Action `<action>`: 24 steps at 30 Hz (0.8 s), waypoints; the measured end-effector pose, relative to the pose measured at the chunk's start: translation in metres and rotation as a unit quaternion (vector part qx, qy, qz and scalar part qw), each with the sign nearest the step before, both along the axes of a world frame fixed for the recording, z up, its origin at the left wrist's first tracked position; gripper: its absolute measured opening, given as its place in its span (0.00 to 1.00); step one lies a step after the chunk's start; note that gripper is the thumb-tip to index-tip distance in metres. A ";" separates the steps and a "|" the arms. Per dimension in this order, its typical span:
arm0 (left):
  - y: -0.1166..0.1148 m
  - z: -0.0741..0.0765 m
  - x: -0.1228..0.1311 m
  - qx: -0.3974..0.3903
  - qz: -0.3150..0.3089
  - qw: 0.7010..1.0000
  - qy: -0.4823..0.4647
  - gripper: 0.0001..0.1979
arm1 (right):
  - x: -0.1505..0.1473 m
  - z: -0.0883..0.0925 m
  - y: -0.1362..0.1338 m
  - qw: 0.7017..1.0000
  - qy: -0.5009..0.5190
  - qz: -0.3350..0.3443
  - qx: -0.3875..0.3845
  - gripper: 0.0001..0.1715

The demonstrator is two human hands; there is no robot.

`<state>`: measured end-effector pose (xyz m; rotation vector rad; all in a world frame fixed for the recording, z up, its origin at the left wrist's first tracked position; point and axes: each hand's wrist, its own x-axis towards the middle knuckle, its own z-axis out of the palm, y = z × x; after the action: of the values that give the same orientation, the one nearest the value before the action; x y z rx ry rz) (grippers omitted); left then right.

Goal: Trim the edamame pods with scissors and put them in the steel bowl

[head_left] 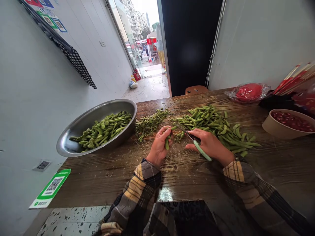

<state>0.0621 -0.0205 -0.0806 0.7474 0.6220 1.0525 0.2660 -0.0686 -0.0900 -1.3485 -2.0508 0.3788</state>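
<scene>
Green pods [167, 144] sit pinched in the curled left hand [161, 144]; the right hand [208, 142], partly closed, holds scissors [201, 150] with the blades near one tip. Beyond lie snipped bits [152, 123], between a steel bowl [73, 129] of pods, seemingly done, and a loose heap [211, 123], probably untrimmed, so perhaps half is left

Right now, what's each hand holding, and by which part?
Left hand: green pods, gripped behind their protruding ends. Right hand: scissors, by the pale green handle.
</scene>
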 end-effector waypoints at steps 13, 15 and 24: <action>-0.005 -0.007 0.009 -0.025 -0.032 0.998 0.041 0.15 | -0.009 -0.008 0.002 0.999 0.022 -0.002 0.028 0.24; -0.004 -0.006 0.009 -0.020 -0.028 0.999 0.039 0.13 | -0.008 -0.010 0.002 0.999 0.020 -0.006 0.037 0.23; 0.006 0.001 0.003 -0.015 0.016 1.000 0.020 0.11 | -0.005 -0.005 0.003 0.999 0.019 -0.020 0.025 0.25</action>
<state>0.0653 -0.0145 -0.0797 0.7357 0.6859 1.0580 0.2608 -0.0651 -0.0951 -1.3411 -1.9870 0.3316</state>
